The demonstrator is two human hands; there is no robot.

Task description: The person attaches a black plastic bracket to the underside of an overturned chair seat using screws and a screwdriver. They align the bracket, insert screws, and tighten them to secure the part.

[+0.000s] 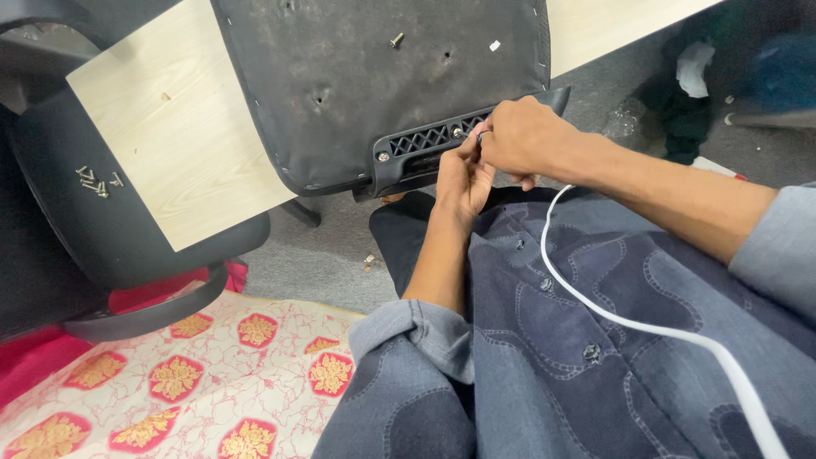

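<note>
A dark upholstered chair seat (374, 76) lies upside down on a pale wooden board (178, 144). Along its near edge runs a black plastic bracket (425, 144) with a lattice of holes and silver screws. Both hands meet at the bracket's right part. My left hand (463, 174) touches the bracket from below with its fingers bunched. Above it, my right hand (523, 136) has its fingers closed around a small dark tool or screw at the bracket; the item is mostly hidden. One loose screw (396, 39) stands on the seat's underside.
Several loose screws (95, 181) lie on a black chair part (127, 229) at the left. A white cable (646, 327) runs across my blue shirt. A red and white patterned cloth (187, 382) covers the floor at lower left. Dark clutter and white crumpled paper (695, 68) sit at the upper right.
</note>
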